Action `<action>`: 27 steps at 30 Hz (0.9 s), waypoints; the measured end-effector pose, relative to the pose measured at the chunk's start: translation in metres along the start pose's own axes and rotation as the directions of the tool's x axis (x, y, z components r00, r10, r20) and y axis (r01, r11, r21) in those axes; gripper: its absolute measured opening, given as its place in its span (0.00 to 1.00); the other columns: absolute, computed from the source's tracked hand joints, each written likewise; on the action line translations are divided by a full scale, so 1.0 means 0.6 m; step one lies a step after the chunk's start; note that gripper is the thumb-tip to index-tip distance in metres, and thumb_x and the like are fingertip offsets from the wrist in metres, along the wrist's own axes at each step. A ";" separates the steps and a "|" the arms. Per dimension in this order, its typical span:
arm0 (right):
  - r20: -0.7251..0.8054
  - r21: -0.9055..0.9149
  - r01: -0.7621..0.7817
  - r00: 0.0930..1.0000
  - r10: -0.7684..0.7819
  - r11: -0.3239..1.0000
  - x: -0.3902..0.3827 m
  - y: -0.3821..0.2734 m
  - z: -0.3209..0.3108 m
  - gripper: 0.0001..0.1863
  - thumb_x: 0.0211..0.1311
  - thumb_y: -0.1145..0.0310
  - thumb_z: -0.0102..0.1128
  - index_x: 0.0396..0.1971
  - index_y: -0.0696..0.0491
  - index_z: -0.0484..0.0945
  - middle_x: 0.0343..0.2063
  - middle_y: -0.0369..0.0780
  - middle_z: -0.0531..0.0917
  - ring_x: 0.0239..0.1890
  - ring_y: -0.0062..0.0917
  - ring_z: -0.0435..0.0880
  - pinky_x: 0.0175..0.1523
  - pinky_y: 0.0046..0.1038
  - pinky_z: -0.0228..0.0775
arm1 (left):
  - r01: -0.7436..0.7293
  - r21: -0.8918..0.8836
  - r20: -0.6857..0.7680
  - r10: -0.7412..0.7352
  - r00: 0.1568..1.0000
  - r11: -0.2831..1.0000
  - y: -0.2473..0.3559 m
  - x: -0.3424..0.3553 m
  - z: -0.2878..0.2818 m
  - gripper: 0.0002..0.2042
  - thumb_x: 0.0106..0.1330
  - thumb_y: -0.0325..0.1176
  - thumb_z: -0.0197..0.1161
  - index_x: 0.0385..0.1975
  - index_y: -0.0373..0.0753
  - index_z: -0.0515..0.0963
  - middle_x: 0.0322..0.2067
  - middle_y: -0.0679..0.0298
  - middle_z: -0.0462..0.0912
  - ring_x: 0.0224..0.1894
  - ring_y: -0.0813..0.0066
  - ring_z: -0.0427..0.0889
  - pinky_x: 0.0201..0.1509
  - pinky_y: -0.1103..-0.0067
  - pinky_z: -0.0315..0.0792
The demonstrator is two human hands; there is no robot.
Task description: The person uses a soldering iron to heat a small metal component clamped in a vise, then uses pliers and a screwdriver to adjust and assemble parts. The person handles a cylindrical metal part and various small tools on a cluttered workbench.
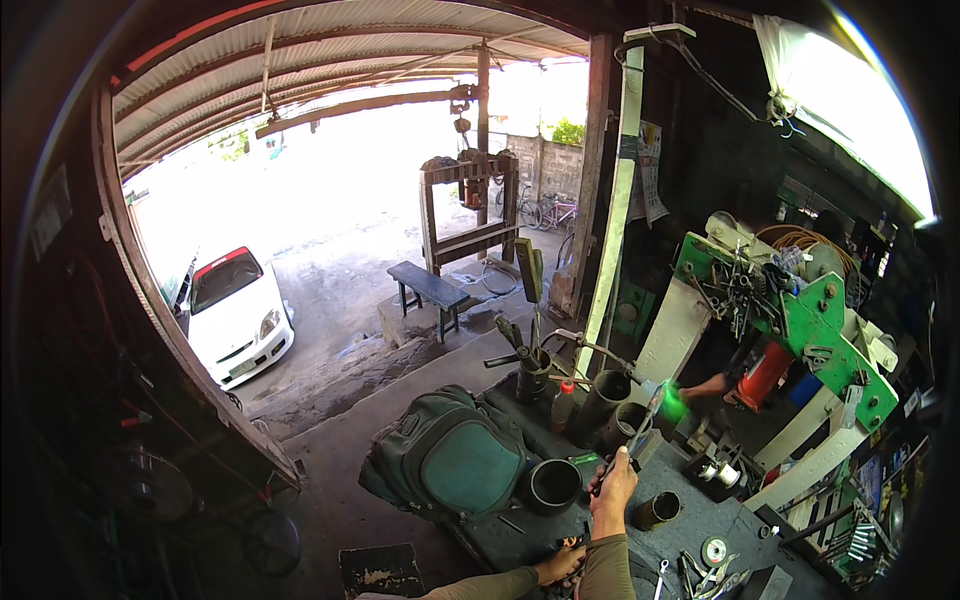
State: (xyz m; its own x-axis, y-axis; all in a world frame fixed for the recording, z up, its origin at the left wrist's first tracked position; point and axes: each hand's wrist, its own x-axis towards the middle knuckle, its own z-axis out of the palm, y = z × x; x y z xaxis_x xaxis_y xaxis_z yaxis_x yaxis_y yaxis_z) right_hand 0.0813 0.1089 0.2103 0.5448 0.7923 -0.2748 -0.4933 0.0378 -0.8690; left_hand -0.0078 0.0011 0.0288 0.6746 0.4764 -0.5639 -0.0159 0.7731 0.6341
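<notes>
Head view: slim metal tool (pixel 640 425) in right hand (pixel 612 487).

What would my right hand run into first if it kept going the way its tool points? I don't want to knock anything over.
Probably the cluster of dark metal pipes. The right hand holds a thin tool angled up and away, and the pipes stand just beside that line. Depth is unclear, so the tool may pass them.
</notes>
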 end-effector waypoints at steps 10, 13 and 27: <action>0.000 0.003 -0.020 1.000 0.020 1.000 0.002 -0.001 -0.003 0.23 0.76 0.47 0.56 0.34 0.54 0.73 0.16 0.36 0.72 0.10 0.23 0.67 0.14 0.28 0.58 | 0.019 -0.006 -0.008 -0.019 1.000 1.000 0.006 -0.009 0.011 0.17 0.81 0.51 0.47 0.37 0.45 0.72 0.23 0.67 0.76 0.16 0.78 0.70 0.15 0.78 0.64; -0.001 0.001 -0.024 1.000 0.024 1.000 0.000 -0.002 -0.001 0.23 0.76 0.47 0.56 0.34 0.54 0.73 0.16 0.36 0.72 0.10 0.23 0.67 0.14 0.28 0.58 | 0.003 -0.017 0.004 -0.003 1.000 1.000 0.002 -0.007 0.008 0.18 0.81 0.52 0.47 0.37 0.45 0.72 0.23 0.68 0.76 0.17 0.78 0.70 0.16 0.78 0.64; -0.003 0.005 -0.012 1.000 0.012 1.000 0.000 -0.004 -0.002 0.23 0.76 0.47 0.56 0.34 0.54 0.73 0.16 0.35 0.72 0.10 0.22 0.67 0.14 0.27 0.58 | -0.049 0.065 0.005 0.048 0.999 0.997 -0.003 0.004 0.002 0.19 0.80 0.54 0.48 0.34 0.46 0.72 0.20 0.72 0.72 0.15 0.80 0.66 0.15 0.78 0.63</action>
State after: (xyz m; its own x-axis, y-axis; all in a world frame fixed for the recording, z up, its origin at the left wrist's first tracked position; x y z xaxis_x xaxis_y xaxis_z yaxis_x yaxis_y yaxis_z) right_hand 0.0834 0.1081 0.2116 0.5407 0.7909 -0.2866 -0.5032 0.0311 -0.8636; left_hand -0.0051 0.0002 0.0267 0.6766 0.5111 -0.5300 -0.0003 0.7200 0.6939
